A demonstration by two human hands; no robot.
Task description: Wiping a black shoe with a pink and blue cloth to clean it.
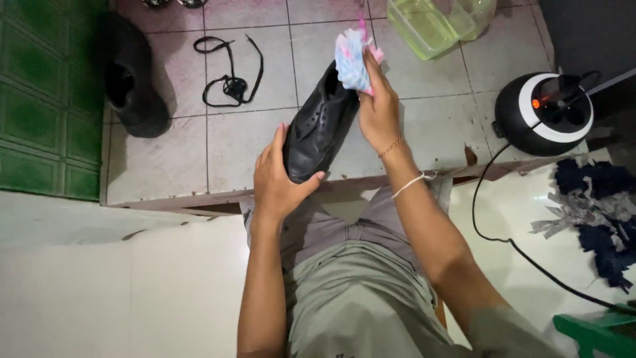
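Here the left hand (278,179) clasps the near end of a black shoe (319,126) (long axis running away, toward far right), while the right hand (377,109) pinches what seems a pink-blue cloth (352,59) against its far end.

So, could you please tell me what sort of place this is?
Probably a tiled floor or step at home, used for shoe cleaning: a black shoe in hand, a second shoe, loose laces and a plastic tub.
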